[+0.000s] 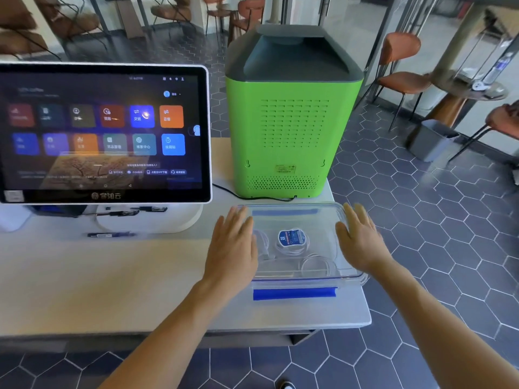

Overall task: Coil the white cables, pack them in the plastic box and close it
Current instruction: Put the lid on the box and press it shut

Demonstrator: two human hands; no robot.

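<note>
Clearly, your 2 hands lay flat on the clear lid of the plastic box, which sat at the right end of the white tabletop. Your left hand pressed the lid's left edge with straight fingers, holding nothing; your right hand did the same on the right edge, fingers spread wide. Through the lid you could see the white cables coiled inside, beside a round white piece with a blue label. A blue clasp stuck out on the box's near side. Just behind the box stood a green machine, and a touchscreen monitor stood to the left.
</note>
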